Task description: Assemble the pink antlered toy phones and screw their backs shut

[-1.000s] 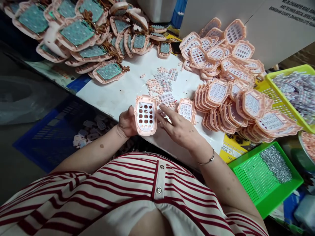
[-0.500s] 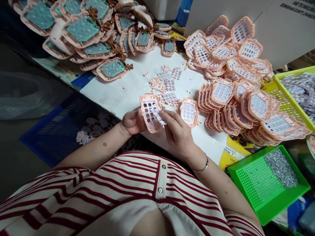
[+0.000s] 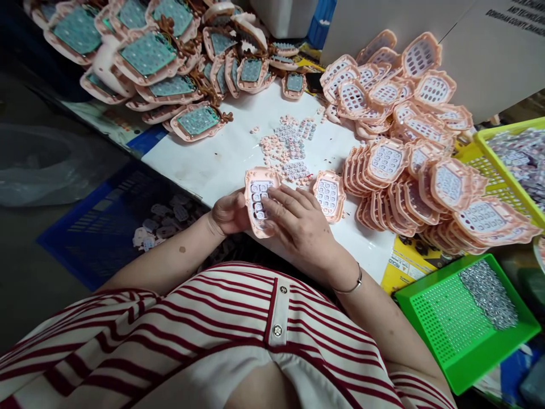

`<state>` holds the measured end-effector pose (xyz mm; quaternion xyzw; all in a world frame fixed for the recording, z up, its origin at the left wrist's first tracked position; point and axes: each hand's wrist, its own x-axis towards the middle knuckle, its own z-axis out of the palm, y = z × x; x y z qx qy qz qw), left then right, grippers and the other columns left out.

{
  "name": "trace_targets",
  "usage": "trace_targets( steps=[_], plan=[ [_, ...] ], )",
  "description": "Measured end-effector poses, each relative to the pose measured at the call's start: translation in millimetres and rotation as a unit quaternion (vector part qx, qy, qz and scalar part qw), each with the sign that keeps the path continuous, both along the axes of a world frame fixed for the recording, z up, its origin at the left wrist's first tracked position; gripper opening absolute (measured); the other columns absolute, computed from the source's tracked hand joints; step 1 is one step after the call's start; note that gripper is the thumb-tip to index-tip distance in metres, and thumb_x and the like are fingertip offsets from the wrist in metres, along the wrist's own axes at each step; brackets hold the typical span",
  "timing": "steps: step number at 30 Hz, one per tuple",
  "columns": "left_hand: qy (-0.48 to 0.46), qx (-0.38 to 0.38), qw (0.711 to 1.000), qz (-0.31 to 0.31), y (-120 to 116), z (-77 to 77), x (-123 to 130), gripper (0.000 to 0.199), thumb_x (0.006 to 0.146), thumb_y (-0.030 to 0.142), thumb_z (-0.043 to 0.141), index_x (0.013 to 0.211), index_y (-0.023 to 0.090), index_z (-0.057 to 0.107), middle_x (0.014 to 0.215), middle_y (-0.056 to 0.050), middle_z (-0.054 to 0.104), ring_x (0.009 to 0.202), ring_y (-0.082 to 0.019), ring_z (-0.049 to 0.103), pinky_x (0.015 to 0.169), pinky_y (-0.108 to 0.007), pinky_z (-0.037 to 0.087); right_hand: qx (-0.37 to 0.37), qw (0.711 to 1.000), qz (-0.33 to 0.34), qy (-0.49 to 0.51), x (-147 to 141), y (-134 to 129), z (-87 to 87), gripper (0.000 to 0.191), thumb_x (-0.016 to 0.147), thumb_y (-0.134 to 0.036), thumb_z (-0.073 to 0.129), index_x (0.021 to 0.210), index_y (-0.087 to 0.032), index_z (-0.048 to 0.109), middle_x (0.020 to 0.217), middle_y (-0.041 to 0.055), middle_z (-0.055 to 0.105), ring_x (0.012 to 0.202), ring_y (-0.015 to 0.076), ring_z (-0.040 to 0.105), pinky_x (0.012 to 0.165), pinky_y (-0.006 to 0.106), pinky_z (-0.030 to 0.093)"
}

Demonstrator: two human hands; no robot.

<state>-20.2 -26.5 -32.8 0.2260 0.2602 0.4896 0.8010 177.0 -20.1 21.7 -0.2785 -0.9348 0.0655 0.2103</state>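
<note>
In my left hand (image 3: 231, 213) is a pink plastic shell (image 3: 254, 173), gripped by its left edge and tilted up towards me. A white button pad (image 3: 259, 188) lies inside the shell, its keys in the holes; dark gaps show beside some keys. My right hand (image 3: 298, 218) lies over the shell's right side, fingers stretched out and resting on the pad; its thumb is mostly hidden. Just right of that hand, another pink shell with a white pad (image 3: 328, 196) lies on the white table top (image 3: 191, 165). Beyond the shell are loose small keys (image 3: 272, 149) and several pad strips (image 3: 296, 170).
Stacked pink shells (image 3: 387, 159) fill the right side. Shells with green circuit boards (image 3: 147, 59) pile up at the back left. A green basket (image 3: 447, 329) holds screws (image 3: 489, 295); a yellow basket (image 3: 502, 133) holds small parts. A blue crate (image 3: 85, 227) stands low at left.
The white button pad, pinched by my right hand before, now lies in the shell. My right fingers have spread flat over it. The view has shifted slightly.
</note>
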Motion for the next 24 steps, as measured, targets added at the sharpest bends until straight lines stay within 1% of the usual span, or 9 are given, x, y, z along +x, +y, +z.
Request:
trace_targets(
  steps=[4, 6, 8, 11, 15, 18, 20, 21, 24],
  plan=[
    [0.008, 0.004, 1.000, 0.005, -0.2, 1.6, -0.7, 0.074, 0.050, 0.054, 0.090, 0.111, 0.017, 0.069, 0.113, -0.011, 0.074, 0.131, -0.039, 0.056, 0.106, -0.048, 0.048, -0.001, 0.998, 0.002, -0.055, -1.4, -6.2, 4.1, 0.062, 0.097, -0.055, 0.048, 0.142, -0.014, 0.052, 0.149, 0.0161, 0.055, 0.143, 0.0324, 0.046, 0.118, 0.056, 0.035],
    [0.018, -0.001, 1.000, 0.001, -0.2, 1.1, -0.9, 0.078, 0.050, 0.057, 0.089, 0.114, 0.017, 0.069, 0.117, -0.012, 0.073, 0.135, -0.039, 0.052, 0.108, -0.049, 0.046, 0.026, 0.998, 0.007, -0.065, -3.8, -10.9, 0.1, 0.067, 0.096, -0.057, 0.049, 0.143, -0.010, 0.049, 0.151, 0.0197, 0.052, 0.143, 0.0330, 0.046, 0.119, 0.056, 0.035],
    [0.021, -0.003, 1.000, -0.015, 0.2, 1.4, 0.3, 0.087, 0.050, 0.061, 0.088, 0.121, 0.016, 0.066, 0.124, -0.014, 0.070, 0.140, -0.040, 0.046, 0.110, -0.049, 0.045, 0.074, 0.995, 0.012, -0.062, -4.4, -16.4, -3.9, 0.057, 0.098, -0.046, 0.051, 0.141, -0.009, 0.051, 0.148, 0.0200, 0.055, 0.141, 0.0310, 0.049, 0.117, 0.052, 0.039],
    [0.024, 0.013, 0.999, -0.040, 2.3, 5.9, 5.6, 0.091, 0.056, 0.069, 0.082, 0.129, 0.018, 0.063, 0.132, -0.013, 0.066, 0.143, -0.040, 0.041, 0.112, -0.050, 0.043, 0.156, 0.986, -0.002, -0.057, 3.9, -24.0, -2.4, 0.040, 0.100, -0.027, 0.050, 0.136, -0.011, 0.056, 0.142, 0.0142, 0.062, 0.134, 0.0252, 0.057, 0.116, 0.045, 0.042],
    [0.049, 0.059, 0.997, -0.030, 10.4, 18.6, 13.2, 0.078, 0.069, 0.072, 0.073, 0.129, 0.022, 0.062, 0.132, -0.012, 0.065, 0.130, -0.034, 0.057, 0.102, -0.048, 0.050, 0.208, 0.971, -0.084, -0.078, 35.3, -25.6, 7.5, 0.037, 0.098, -0.019, 0.051, 0.133, -0.010, 0.057, 0.137, 0.0116, 0.066, 0.130, 0.0249, 0.060, 0.114, 0.044, 0.044],
    [0.106, 0.102, 0.989, 0.005, 25.5, 28.3, 15.8, 0.062, 0.077, 0.056, 0.075, 0.128, 0.023, 0.061, 0.130, -0.011, 0.065, 0.112, -0.026, 0.066, 0.094, -0.043, 0.054, 0.196, 0.962, -0.150, -0.116, 61.5, -18.6, 5.8, 0.034, 0.097, -0.017, 0.053, 0.129, -0.009, 0.060, 0.131, 0.0122, 0.070, 0.123, 0.0260, 0.064, 0.107, 0.044, 0.048],
    [0.204, 0.151, 0.966, 0.049, 44.0, 32.8, 17.4, 0.051, 0.078, 0.043, 0.076, 0.122, 0.022, 0.063, 0.125, -0.010, 0.066, 0.107, -0.023, 0.066, 0.094, -0.041, 0.054, 0.172, 0.959, -0.174, -0.142, 73.1, -12.3, -0.5, 0.032, 0.097, -0.016, 0.053, 0.127, -0.009, 0.062, 0.128, 0.0129, 0.072, 0.120, 0.0271, 0.066, 0.103, 0.044, 0.050],
    [0.270, 0.183, 0.943, 0.072, 56.5, 34.5, 18.6, 0.047, 0.078, 0.038, 0.076, 0.119, 0.020, 0.064, 0.122, -0.010, 0.068, 0.106, -0.022, 0.066, 0.095, -0.041, 0.053, 0.161, 0.959, -0.181, -0.150, 76.5, -9.6, -3.9, 0.031, 0.097, -0.017, 0.053, 0.125, -0.009, 0.063, 0.127, 0.0135, 0.072, 0.119, 0.0281, 0.066, 0.101, 0.045, 0.051],
    [0.474, 0.291, 0.823, 0.114, 106.1, 37.1, 25.8, 0.040, 0.077, 0.032, 0.073, 0.113, 0.016, 0.067, 0.117, -0.010, 0.070, 0.108, -0.024, 0.065, 0.101, -0.043, 0.049, 0.144, 0.960, -0.197, -0.138, 79.1, -5.1, -11.2, 0.033, 0.097, -0.027, 0.055, 0.122, -0.008, 0.065, 0.125, 0.0157, 0.072, 0.117, 0.0312, 0.067, 0.099, 0.047, 0.052]
  ],
)
